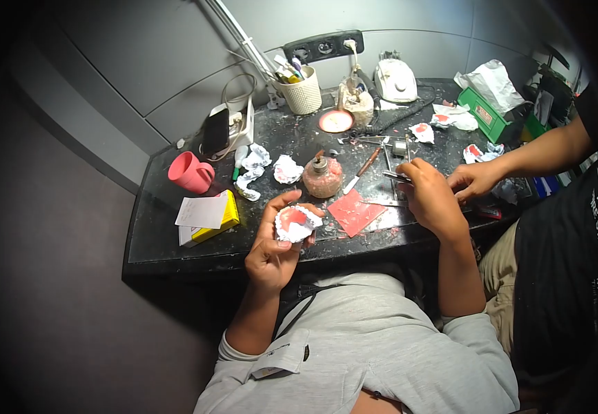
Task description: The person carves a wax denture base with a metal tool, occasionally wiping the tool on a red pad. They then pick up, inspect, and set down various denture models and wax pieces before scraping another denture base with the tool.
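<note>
In my left hand (271, 255) I hold a white plaster dental cast (302, 226) with pink wax on it, fingers and thumb around its edge. My right hand (428, 196) is closed around a slim metal tool (397, 177), whose exact kind I cannot make out. Between my hands lies a red-pink wax sheet (354, 212), with a metal blade (387, 203) at its right edge. Behind the sheet rests a wax knife (364, 169) with a brown handle. The spirit burner (321, 178), a glass jar with a metal cap, stands beyond the cast.
A co-worker's hand (477, 181) reaches in beside my right hand. Several plaster pieces, one a white cast (287, 169), lie about the black bench (157, 241). At left are a pink mug (190, 172) and yellow box (226, 219); behind stand a tool cup (302, 93) and white device (395, 81).
</note>
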Demonstrator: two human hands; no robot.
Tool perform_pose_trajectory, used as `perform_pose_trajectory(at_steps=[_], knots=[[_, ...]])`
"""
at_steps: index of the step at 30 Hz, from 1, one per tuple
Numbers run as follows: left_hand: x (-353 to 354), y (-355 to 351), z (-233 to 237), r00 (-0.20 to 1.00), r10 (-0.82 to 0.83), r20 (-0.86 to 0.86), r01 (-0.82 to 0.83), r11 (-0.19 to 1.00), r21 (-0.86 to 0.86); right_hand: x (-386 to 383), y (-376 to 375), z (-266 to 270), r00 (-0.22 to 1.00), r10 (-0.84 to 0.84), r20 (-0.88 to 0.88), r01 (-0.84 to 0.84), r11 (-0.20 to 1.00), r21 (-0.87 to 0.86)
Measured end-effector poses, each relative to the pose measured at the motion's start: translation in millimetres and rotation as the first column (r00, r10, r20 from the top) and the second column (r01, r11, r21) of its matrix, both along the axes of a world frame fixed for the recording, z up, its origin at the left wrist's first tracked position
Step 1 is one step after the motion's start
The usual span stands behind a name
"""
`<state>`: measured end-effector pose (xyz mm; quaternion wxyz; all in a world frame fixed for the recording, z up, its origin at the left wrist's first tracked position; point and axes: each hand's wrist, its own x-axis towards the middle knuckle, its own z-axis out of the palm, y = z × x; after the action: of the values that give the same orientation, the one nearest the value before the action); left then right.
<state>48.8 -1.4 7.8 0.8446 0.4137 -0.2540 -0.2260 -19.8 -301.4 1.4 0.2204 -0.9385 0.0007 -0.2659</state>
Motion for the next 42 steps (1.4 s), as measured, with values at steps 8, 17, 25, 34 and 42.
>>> perform_pose_trajectory(at_steps=[8,17,25,34,42], knots=[[-8.6,0.1,-6.7,0.995,-0.100,0.019,0.099,0.994,0.034,-10.2,20.5,-0.4,0.994,0.103,-0.038,-0.107,0.988,-0.113],[-15.5,4.7,-11.6,0.976,-0.191,0.107,0.192,0.981,0.005,-12.5,26.1,-6.9,0.994,0.105,-0.011,-0.105,0.975,-0.195],[-20.0,2.9,-13.0,0.986,-0.099,0.135,0.092,0.994,0.058,-23.4,20.3,18.7,0.834,0.395,0.385,-0.530,0.764,0.367],[-19.9,8.0,-16.9,0.983,-0.153,0.098,0.154,0.988,-0.002,-60.3,32.2,42.5,0.378,0.664,0.645,-0.851,-0.026,0.525],[-19.2,7.3,-16.7,0.991,-0.128,0.049,0.127,0.992,0.009,-80.7,26.0,62.6,0.129,0.746,0.653,-0.849,-0.257,0.462]])
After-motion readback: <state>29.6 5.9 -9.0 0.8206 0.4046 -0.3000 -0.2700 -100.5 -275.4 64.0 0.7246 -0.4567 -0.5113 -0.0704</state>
